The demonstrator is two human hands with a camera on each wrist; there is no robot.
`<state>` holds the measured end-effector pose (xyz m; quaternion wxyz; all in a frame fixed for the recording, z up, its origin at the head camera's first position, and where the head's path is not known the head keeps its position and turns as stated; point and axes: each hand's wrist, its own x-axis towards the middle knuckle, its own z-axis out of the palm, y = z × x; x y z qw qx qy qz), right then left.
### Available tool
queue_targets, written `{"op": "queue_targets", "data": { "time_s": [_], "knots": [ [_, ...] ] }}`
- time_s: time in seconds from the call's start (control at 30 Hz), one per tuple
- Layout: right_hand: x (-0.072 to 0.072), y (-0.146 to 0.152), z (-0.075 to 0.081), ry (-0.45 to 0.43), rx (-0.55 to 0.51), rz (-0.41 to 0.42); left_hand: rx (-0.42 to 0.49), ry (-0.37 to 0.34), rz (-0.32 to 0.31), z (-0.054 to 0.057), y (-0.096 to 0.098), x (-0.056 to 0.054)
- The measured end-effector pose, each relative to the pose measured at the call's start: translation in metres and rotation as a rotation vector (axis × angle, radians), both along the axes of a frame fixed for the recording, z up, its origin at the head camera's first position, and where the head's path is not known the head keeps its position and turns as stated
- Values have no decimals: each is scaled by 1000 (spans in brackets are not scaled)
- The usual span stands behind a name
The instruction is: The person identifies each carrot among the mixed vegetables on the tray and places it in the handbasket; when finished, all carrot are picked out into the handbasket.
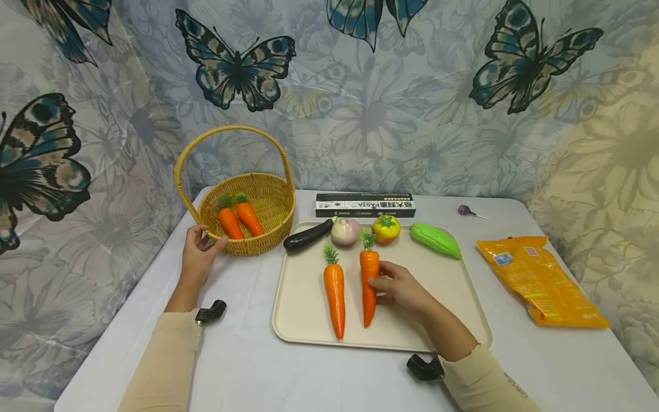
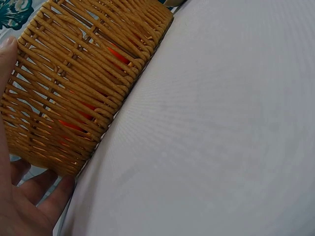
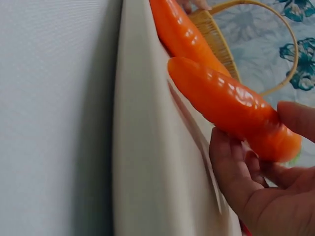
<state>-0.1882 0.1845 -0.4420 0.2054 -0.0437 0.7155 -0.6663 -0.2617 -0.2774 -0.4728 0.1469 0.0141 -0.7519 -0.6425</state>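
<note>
My left hand [image 1: 198, 252] holds the near left side of a yellow wicker basket [image 1: 278, 229], thumb at the rim and fingers spread along the weave. Two orange carrots [image 1: 249, 218] with green tops lie inside that basket. Over the tray, my right hand [image 1: 404, 289] grips another carrot [image 1: 368, 274] between thumb and fingers. In the right wrist view this carrot [image 3: 221, 103] is tilted, and its shadow falls on the tray below. To its left a further carrot [image 1: 335, 297] lies on the beige tray [image 1: 309, 335], leafy end away from me.
Along the tray's far side sit an eggplant [image 1: 308, 236], a purple-white onion [image 1: 345, 232], a yellow-red tomato-like vegetable [image 1: 386, 229] and a green cucumber-like vegetable [image 1: 435, 240]. Behind stands a black pasta box [image 1: 365, 205]. A purple lollipop [image 1: 465, 210] and orange bag [image 1: 540, 280] lie right.
</note>
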Motion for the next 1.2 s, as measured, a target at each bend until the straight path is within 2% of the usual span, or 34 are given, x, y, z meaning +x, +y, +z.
{"op": "queue_targets", "data": {
  "time_s": [0.17, 0.4, 0.63, 0.9, 1.2],
  "knots": [
    [-1, 0, 2, -12, -22, -20, 4, 3, -3, -2, 0, -1],
    [-5, -4, 5, 56, 20, -79, 20, -23, -13, 2, 0, -2],
    [-10, -11, 11, 83, -20, -126, 6, -5, -17, -2, -1, -2],
    [-15, -19, 19, 93, -50, -116, -9, -1, -2, -2, 0, -1],
    [-25, -34, 24, 160, -81, -61, 14, -3, -6, -1, 0, -1]
  ]
}}
